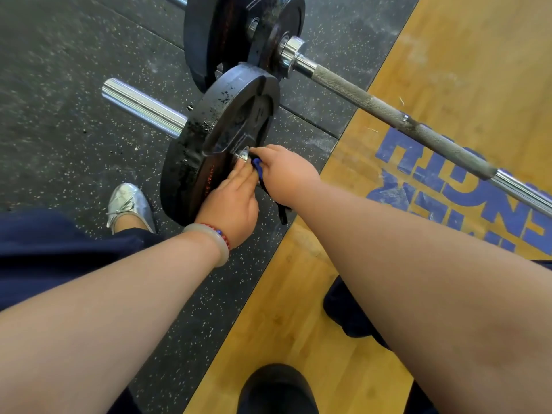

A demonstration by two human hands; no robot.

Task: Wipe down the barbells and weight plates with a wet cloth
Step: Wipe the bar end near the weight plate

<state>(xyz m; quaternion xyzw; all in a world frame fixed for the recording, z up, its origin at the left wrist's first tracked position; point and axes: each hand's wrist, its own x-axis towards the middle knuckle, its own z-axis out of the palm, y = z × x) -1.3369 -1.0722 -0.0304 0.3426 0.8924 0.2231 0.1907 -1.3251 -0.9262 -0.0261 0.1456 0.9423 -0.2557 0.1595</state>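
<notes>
plate: weight plate upright on rubber floor
left hand: my fingers straight, flat on plate face
right hand: my fingers pinch blue cloth at hub
behind: second barbell, close; my shoe left

Wood platform: blue letters upside-down, approx "ENGT"; red print on plate illegible.

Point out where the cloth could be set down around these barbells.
Free: speckled rubber floor between the near sleeve and the silver shoe; wooden platform between the far bar and the right hand. Crowded: the near plate, where left hand and right hand meet with the cloth, and the narrow gap to the far plates.
</notes>
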